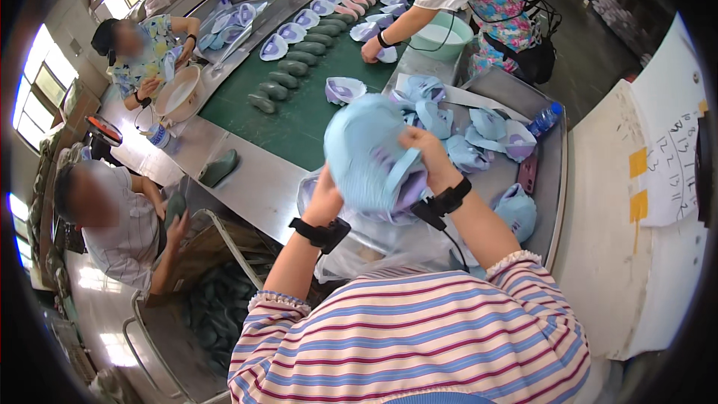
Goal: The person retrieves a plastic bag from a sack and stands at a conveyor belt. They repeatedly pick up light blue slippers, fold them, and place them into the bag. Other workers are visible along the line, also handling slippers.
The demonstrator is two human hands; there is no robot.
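Note:
Between my two hands is a stack of light-blue shoe uppers [363, 150] with purple lining, raised above the metal table and slightly blurred. My left hand [325, 198] grips its lower left side, with the fingertips hidden behind it. On the right edge, by a strap, my right hand [428, 155] is closed around the uppers. More light-blue uppers [467, 153] lie loose in the metal tray to the right. A single purple-and-white upper [345, 90] rests just beyond, on the green belt.
Rows of dark green shoe lasts [288, 80] and uppers run along the green belt [247, 123]. A blue-capped bottle [546, 118] and a phone [528, 173] sit in the tray [555, 202]. Co-workers stand left and ahead, near basins [179, 97]. A cart of dark lasts [217, 310] is at lower left.

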